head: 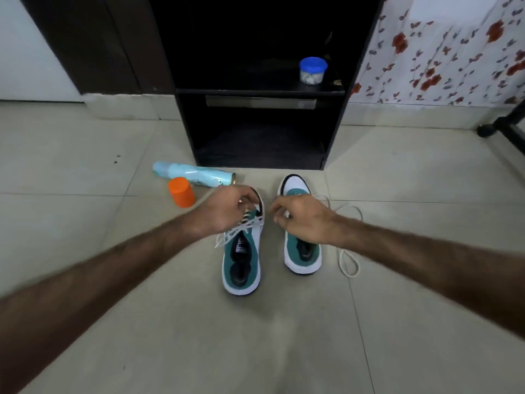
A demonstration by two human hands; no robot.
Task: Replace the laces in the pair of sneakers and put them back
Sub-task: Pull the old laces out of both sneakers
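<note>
We see two sneakers side by side on the tiled floor [113,322] in the middle of the frame, their long axes running up and down the picture, toes toward the dark cabinet [260,132] above them and heels toward the bottom edge. The left sneaker [243,263] sits a little lower in the frame than the right sneaker [302,251]; both are white and teal with dark openings.

The left hand [227,209] covers the toe end of the left sneaker, so we cannot make out most of its front. Its fingers are curled and appear to pinch the white lace [235,231], which crosses the eyelets just below the hand, loose ends trailing lower left. The right hand [302,217] hides the middle of the right sneaker; its fingers are bent downward, but motion blur keeps us from telling whether they hold anything. A loose white lace [348,260] lies looped on the floor just right of that sneaker, partly hidden behind the right wrist.

Both forearms reach in from the lower corners, nearly straight, backs of the hands up.

Left of the sneakers lie a pale blue spray can [193,174] on its side and an orange cap [181,191]. A blue-lidded jar [312,71] stands on the cabinet shelf.
</note>
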